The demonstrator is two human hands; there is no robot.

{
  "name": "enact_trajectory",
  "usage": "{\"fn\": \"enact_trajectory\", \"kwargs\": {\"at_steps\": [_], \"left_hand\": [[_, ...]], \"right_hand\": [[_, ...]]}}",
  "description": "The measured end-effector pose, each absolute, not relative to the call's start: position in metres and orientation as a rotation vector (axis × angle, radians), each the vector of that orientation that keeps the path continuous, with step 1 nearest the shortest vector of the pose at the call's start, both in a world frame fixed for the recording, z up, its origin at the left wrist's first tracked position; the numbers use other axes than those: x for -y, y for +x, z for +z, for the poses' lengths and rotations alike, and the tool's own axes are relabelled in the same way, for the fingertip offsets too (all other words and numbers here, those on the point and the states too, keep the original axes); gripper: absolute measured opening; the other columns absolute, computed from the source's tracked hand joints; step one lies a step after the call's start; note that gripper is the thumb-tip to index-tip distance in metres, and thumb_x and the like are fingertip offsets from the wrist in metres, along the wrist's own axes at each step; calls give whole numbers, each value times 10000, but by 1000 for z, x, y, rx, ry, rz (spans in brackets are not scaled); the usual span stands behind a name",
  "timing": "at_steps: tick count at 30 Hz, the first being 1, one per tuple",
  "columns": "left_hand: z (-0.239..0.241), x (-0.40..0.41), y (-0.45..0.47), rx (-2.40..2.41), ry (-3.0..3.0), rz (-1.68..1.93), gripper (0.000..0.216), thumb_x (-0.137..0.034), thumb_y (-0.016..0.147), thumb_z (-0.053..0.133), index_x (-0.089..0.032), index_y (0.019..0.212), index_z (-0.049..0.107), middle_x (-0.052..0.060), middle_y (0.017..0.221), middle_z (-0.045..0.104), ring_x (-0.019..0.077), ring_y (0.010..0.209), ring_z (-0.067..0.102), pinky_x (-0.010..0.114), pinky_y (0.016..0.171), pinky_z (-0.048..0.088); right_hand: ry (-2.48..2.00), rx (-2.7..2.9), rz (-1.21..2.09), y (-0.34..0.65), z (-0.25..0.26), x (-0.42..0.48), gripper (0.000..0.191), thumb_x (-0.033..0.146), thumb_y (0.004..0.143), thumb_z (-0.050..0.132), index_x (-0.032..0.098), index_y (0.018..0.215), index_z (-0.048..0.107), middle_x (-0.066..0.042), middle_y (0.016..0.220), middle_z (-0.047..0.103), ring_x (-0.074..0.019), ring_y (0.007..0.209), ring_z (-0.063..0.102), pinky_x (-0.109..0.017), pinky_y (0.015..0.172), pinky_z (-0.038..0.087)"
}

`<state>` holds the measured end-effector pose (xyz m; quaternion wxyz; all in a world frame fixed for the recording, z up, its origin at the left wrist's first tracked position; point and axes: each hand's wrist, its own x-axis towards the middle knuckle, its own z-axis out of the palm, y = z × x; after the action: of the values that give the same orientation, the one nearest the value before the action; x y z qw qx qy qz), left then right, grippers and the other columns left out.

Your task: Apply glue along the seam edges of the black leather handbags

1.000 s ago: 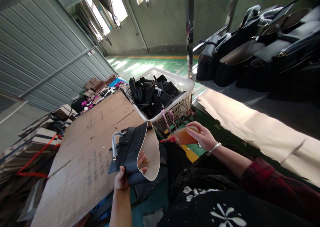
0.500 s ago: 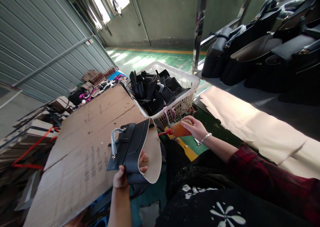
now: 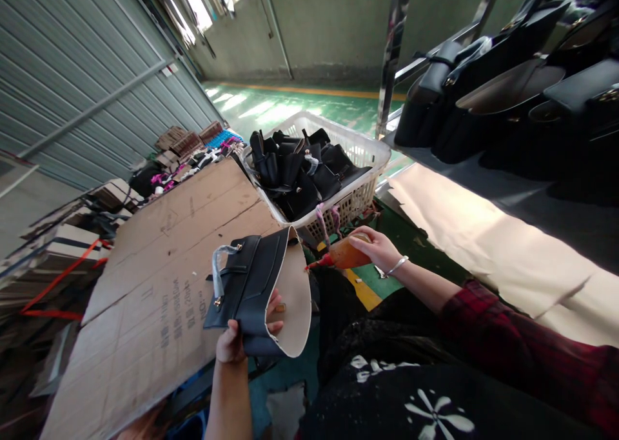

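A black handbag [image 3: 264,275] with a beige lining lies tilted on its side, its open mouth facing right. My left hand [image 3: 231,343] grips its lower edge, thumb outside and fingers inside the mouth. The bag's handle [image 3: 220,275] is wrapped in clear plastic. In my right hand [image 3: 380,250] is a squeeze bottle [image 3: 349,253] of amber liquid with a red nozzle. The fingers are wrapped round the bottle. Its nozzle tip points left at the rim of the bag's mouth, at or very near the edge; whether it touches I cannot tell.
Flattened cardboard [image 3: 140,285] covers the table under and left of the bag. A white plastic basket [image 3: 382,159] full of black bags stands beyond. At right, a rack shelf [image 3: 425,159] bears several black handbags. Piled materials [image 3: 72,246] line the left side.
The nozzle tip has moved slightly down along the bag's rim. Both hands keep their grip, and the camera view has shifted a little.
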<state>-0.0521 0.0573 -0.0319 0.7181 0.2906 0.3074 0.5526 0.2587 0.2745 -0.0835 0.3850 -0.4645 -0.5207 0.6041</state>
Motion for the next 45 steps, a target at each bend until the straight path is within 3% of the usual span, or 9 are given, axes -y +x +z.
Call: {"fn": "enact_trajectory", "kwargs": {"at_steps": [6, 11, 18, 24, 32, 45], "left_hand": [[-34, -56, -53, -712, 626, 1246, 751, -544, 846, 590, -156, 1464, 415, 212, 1546, 322, 457, 1446, 112, 661, 1015, 385], [-36, -55, -55, -707, 622, 1230, 760, -542, 844, 598, -146, 1465, 411, 200, 1559, 300, 435, 1455, 93, 618, 1025, 406], [-36, -54, -55, -718, 619, 1220, 755, -552, 843, 591, -168, 1467, 411, 203, 1567, 284, 442, 1457, 59, 653, 1037, 363], [-35, -54, -53, -705, 606, 1235, 757, -535, 850, 596, -140, 1467, 405, 209, 1553, 308, 418, 1457, 118, 583, 1015, 430], [-31, -54, -54, -788, 576, 1221, 791, -552, 803, 655, -172, 1458, 427, 201, 1554, 314, 423, 1457, 126, 608, 1009, 423], [-33, -55, -53, -793, 608, 1221, 772, -565, 815, 624, -146, 1441, 451, 205, 1542, 337, 440, 1455, 93, 621, 1005, 422]], "right_hand": [[-1177, 1348, 1591, 264, -83, -270, 369, 542, 645, 695, 206, 787, 634, -7, 716, 641, -190, 690, 592, -308, 660, 478], [-1185, 1368, 1637, 268, -79, -264, 384, 553, 634, 703, 204, 786, 646, -14, 720, 650, -194, 690, 594, -302, 627, 479], [-1198, 1386, 1579, 270, -80, -263, 368, 551, 646, 697, 210, 775, 646, -12, 707, 651, -198, 684, 599, -310, 633, 488], [-1184, 1306, 1532, 265, -86, -271, 366, 540, 650, 699, 208, 794, 644, -18, 746, 646, -199, 713, 592, -314, 660, 477], [-1219, 1275, 1500, 256, -91, -279, 405, 582, 643, 687, 203, 775, 631, -15, 713, 635, -189, 676, 581, -305, 626, 469], [-1202, 1298, 1710, 269, -87, -254, 439, 606, 618, 711, 204, 774, 630, -11, 693, 654, -191, 654, 603, -303, 610, 488]]}}
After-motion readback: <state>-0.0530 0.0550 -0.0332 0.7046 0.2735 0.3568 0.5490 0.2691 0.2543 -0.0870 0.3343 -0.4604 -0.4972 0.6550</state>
